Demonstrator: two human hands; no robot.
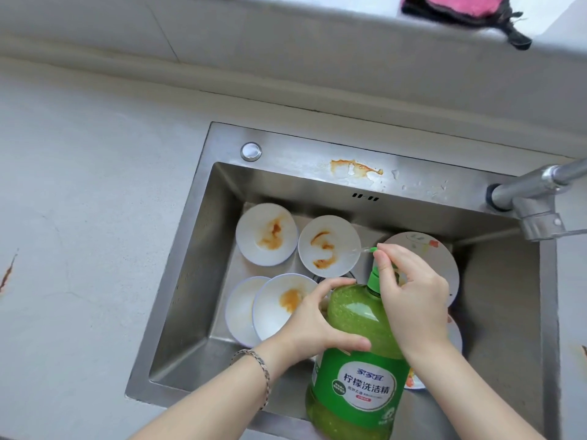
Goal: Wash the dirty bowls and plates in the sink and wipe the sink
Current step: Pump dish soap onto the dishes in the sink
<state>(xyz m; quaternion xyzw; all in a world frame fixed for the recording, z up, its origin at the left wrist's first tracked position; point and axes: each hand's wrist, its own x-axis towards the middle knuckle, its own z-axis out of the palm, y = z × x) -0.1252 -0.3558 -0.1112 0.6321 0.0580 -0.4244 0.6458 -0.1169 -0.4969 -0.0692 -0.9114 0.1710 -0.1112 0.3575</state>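
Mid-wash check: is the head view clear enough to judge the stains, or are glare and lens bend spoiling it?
Head view: soft, even light, sauce stains read sharp. Head view: dull sheen on the sink rim, nothing blown out. Head view: wide-angle bend curves the wall joint and stretches the faucet at the edge. Head view: soap stream at the bottle nozzle is faint.

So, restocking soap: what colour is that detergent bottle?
The detergent bottle is green; head view.
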